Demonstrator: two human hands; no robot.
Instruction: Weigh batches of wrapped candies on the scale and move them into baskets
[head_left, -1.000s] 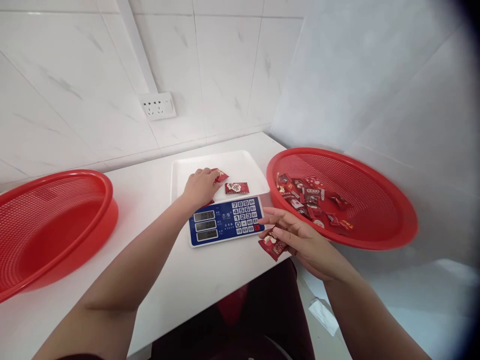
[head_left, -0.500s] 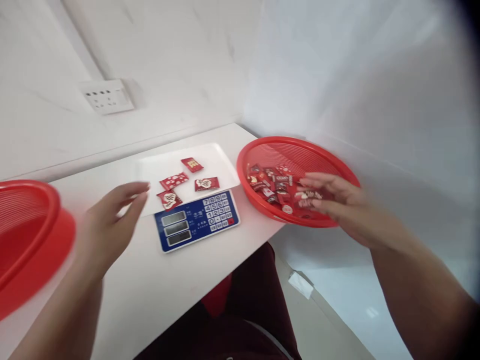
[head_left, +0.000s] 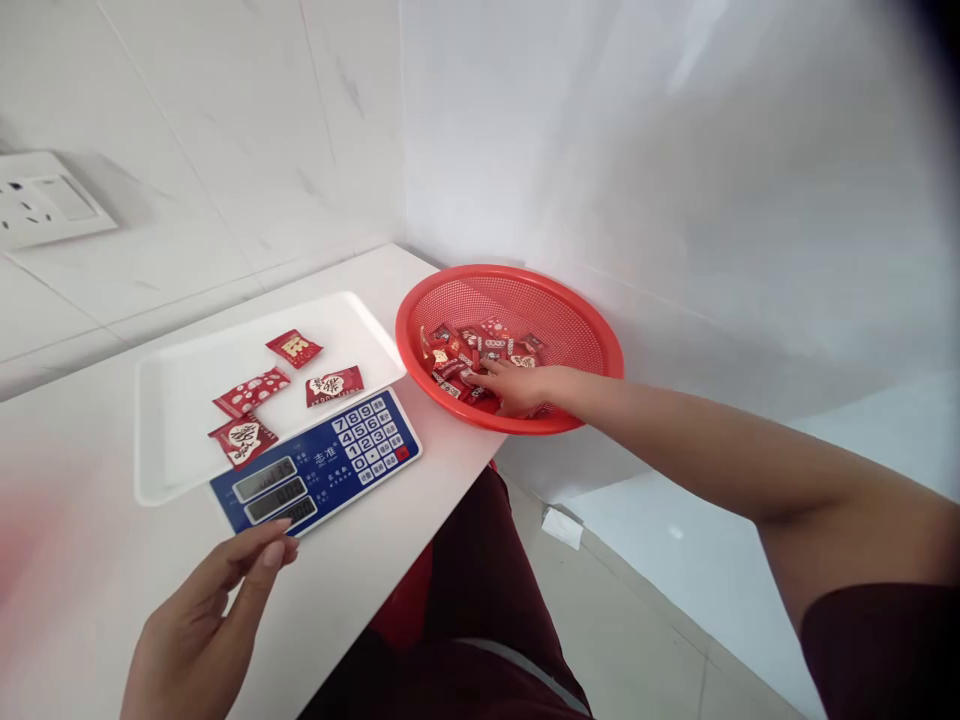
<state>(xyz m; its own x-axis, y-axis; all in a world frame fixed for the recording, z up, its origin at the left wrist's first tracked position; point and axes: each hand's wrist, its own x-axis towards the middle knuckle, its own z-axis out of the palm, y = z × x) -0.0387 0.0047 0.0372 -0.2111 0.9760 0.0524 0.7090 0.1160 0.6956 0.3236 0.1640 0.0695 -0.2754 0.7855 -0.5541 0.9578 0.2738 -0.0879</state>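
Observation:
My right hand (head_left: 514, 387) reaches into the red plastic basket (head_left: 611, 350), its fingers stretched over several small red snack packets (head_left: 495, 348). Its fingertips touch the packets, and none is seen gripped. My left hand (head_left: 206, 620), loosely curled with nothing visible in it, hovers at the near edge of a blue-panelled digital scale (head_left: 330, 450). On the scale's white tray (head_left: 176, 385) lie several more red packets: one gold-marked packet (head_left: 295, 348), a dotted packet (head_left: 252, 392), and white-printed ones such as the packet (head_left: 334, 386) on the right.
The white table (head_left: 375, 560) runs along a marbled wall with a socket plate (head_left: 52, 200) at the left. The basket sits at the table's right end, against a pale wall. A white object (head_left: 562, 527) lies on the floor. A red blur shows at the left edge.
My view has turned right. My right hand has gone deeper into the basket, down onto the packets. My left hand has come nearer me, beside the scale's display, with its fingers closer together.

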